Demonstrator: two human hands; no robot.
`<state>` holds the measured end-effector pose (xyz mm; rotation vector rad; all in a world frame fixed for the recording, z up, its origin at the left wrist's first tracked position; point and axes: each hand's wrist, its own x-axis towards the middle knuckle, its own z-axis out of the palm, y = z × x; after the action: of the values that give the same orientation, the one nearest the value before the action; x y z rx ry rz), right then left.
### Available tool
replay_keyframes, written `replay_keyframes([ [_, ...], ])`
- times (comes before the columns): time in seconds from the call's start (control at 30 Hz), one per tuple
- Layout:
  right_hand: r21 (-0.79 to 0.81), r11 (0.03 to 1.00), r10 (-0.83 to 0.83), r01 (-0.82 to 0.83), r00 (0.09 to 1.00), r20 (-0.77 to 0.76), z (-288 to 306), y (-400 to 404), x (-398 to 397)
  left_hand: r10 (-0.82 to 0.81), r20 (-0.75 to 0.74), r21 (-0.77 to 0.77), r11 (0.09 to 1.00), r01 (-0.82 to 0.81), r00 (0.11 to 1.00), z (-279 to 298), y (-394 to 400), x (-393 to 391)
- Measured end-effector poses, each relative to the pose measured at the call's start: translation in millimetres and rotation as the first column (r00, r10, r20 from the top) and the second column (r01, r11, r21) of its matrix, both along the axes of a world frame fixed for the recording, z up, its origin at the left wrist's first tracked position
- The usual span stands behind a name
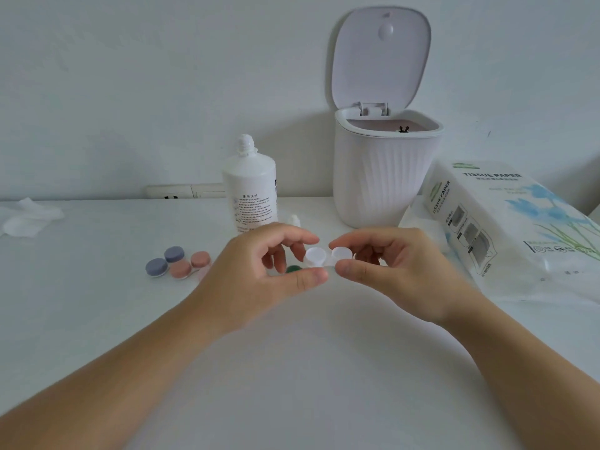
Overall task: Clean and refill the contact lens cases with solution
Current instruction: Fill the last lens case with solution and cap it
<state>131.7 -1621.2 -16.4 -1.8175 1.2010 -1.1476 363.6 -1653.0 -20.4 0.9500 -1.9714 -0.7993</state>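
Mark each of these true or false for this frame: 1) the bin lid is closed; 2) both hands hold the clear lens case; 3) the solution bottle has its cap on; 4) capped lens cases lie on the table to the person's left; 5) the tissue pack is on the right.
1) False. The white bin has its lid standing open.
2) True. The left hand and right hand each pinch an end of the clear lens case.
3) False. The solution bottle shows bare neck threads, with no cap on it.
4) True. The purple and pink capped cases lie on the table, left of the hands.
5) True. The tissue pack lies at right.
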Motion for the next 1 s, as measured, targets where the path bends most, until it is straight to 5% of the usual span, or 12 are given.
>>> replay_keyframes([
  [0.4,0.000,0.998,-0.058,0.058,0.998,0.035,-3,-5,-2,-0.009,-0.078,0.169,0.985,0.022,0.997,1,-1,-1],
  [0.53,-0.116,0.920,-0.393,0.375,0.880,-0.269,-15,-16,-6,-0.052,-0.105,0.205,0.976,0.073,0.993,0,-4,2],
  [0.67,-0.069,0.914,-0.367,0.401,0.740,-0.564,-21,-19,0,-0.053,-0.076,0.181,0.981,0.066,0.996,1,-3,3],
  [0.8,-0.111,0.914,-0.368,0.389,0.687,-0.627,-21,-22,6,-0.033,-0.066,0.182,0.982,0.045,0.997,3,-4,3],
  [1.0,-0.109,0.933,-0.341,0.344,0.741,-0.578,-23,-24,6,-0.041,-0.045,0.181,0.982,0.049,0.998,2,-5,4],
])
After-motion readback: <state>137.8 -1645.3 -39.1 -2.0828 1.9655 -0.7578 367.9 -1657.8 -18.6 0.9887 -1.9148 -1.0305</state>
